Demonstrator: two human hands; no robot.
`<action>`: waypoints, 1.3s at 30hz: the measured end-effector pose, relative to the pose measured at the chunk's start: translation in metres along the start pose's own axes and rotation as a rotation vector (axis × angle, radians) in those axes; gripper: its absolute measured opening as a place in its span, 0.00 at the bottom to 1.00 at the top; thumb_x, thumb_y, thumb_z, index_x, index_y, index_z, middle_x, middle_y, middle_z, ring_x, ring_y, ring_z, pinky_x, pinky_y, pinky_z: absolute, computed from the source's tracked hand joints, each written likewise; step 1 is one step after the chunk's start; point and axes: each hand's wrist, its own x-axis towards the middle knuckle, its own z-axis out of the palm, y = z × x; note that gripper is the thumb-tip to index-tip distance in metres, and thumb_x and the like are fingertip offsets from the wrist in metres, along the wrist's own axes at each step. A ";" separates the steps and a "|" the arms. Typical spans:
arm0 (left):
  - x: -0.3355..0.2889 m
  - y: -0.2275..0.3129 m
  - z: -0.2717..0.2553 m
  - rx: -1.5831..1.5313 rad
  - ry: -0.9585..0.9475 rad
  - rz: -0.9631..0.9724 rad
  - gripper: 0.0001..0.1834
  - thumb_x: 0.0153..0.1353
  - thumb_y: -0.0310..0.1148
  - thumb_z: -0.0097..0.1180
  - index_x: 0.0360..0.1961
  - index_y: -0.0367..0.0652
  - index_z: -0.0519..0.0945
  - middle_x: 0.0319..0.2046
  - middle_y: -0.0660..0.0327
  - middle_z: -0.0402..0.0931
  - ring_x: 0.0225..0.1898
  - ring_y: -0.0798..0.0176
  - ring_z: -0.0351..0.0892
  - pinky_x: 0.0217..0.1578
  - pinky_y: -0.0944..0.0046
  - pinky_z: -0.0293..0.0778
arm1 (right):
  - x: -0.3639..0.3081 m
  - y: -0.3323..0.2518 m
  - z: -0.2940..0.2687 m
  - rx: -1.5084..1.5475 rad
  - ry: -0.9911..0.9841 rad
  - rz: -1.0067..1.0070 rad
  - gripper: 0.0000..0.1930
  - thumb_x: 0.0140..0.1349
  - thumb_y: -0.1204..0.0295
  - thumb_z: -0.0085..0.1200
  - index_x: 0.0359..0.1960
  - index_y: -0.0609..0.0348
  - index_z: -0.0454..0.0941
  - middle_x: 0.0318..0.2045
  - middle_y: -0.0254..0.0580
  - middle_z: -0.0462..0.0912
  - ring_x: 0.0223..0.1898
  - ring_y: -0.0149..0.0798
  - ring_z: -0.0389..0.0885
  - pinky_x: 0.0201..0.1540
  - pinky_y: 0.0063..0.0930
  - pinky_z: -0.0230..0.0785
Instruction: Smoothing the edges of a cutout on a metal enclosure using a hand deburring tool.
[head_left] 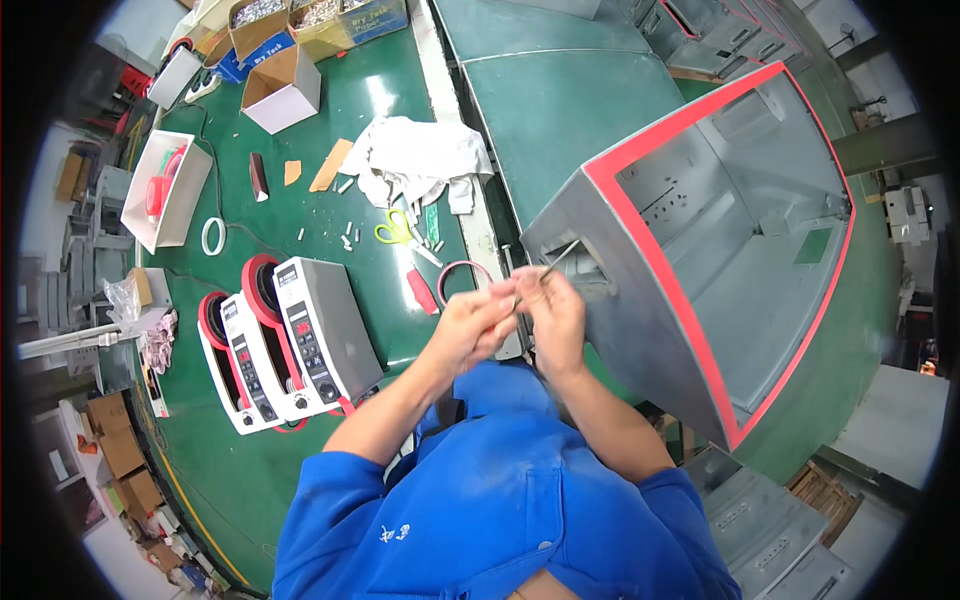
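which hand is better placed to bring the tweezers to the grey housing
Right, probably. The right hand already holds the tweezers, whose tip points at the near wall of the housing beside it. The left hand sits farther from the housing, pinching something too small to identify.

Green workbench (300, 210) amid cluttered cardboard boxes (120, 450), pale floor (890, 420) at the right.

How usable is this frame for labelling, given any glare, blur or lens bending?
Head view: fisheye bends the green table edges near the rim; black corners; lamp glare beside the white cloth; left hand and right hand slightly soft, metal housing sharp.
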 end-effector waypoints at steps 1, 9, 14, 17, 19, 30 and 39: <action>0.005 0.002 0.000 -0.007 -0.062 -0.003 0.13 0.59 0.35 0.44 0.35 0.35 0.72 0.14 0.70 0.62 0.07 0.82 0.49 0.06 0.80 0.45 | 0.005 0.005 -0.007 0.005 -0.016 0.034 0.13 0.60 0.64 0.42 0.32 0.64 0.69 0.27 0.42 0.78 0.30 0.27 0.75 0.31 0.18 0.66; 0.001 -0.007 0.000 0.090 -0.007 0.013 0.15 0.60 0.34 0.42 0.41 0.32 0.69 0.11 0.71 0.60 0.07 0.81 0.50 0.06 0.79 0.44 | 0.002 0.007 -0.006 0.077 -0.010 0.049 0.13 0.60 0.65 0.42 0.31 0.65 0.68 0.26 0.44 0.77 0.29 0.30 0.76 0.34 0.20 0.68; -0.010 -0.013 0.005 0.099 0.071 0.047 0.13 0.59 0.34 0.43 0.39 0.35 0.70 0.10 0.72 0.59 0.07 0.81 0.50 0.06 0.78 0.43 | -0.018 0.018 0.002 0.085 -0.013 0.040 0.13 0.61 0.66 0.41 0.30 0.66 0.69 0.26 0.43 0.77 0.28 0.30 0.75 0.32 0.20 0.68; -0.005 -0.008 -0.001 0.202 0.083 0.054 0.13 0.58 0.38 0.45 0.32 0.37 0.74 0.09 0.72 0.59 0.06 0.81 0.50 0.04 0.78 0.43 | -0.003 0.024 -0.007 0.086 -0.045 0.081 0.11 0.60 0.67 0.42 0.31 0.65 0.68 0.27 0.43 0.77 0.29 0.30 0.75 0.32 0.20 0.68; 0.006 -0.009 -0.006 0.184 0.049 0.047 0.13 0.59 0.36 0.44 0.36 0.36 0.72 0.10 0.71 0.59 0.07 0.81 0.50 0.06 0.78 0.44 | 0.007 0.021 -0.011 0.183 -0.013 0.162 0.10 0.60 0.67 0.43 0.32 0.63 0.68 0.27 0.44 0.77 0.30 0.30 0.76 0.33 0.20 0.68; 0.020 -0.054 -0.028 0.353 0.120 0.035 0.13 0.60 0.36 0.43 0.31 0.37 0.75 0.11 0.71 0.61 0.08 0.80 0.53 0.07 0.78 0.47 | 0.005 0.055 -0.029 0.173 -0.063 0.342 0.13 0.61 0.66 0.40 0.33 0.65 0.70 0.28 0.42 0.77 0.29 0.29 0.75 0.33 0.22 0.69; -0.043 -0.088 -0.067 0.413 0.388 0.221 0.11 0.59 0.34 0.45 0.33 0.36 0.74 0.15 0.70 0.65 0.13 0.80 0.59 0.13 0.78 0.54 | -0.018 0.034 -0.013 -0.384 0.282 -0.310 0.23 0.56 0.77 0.42 0.52 0.68 0.52 0.49 0.54 0.61 0.51 0.43 0.61 0.54 0.35 0.53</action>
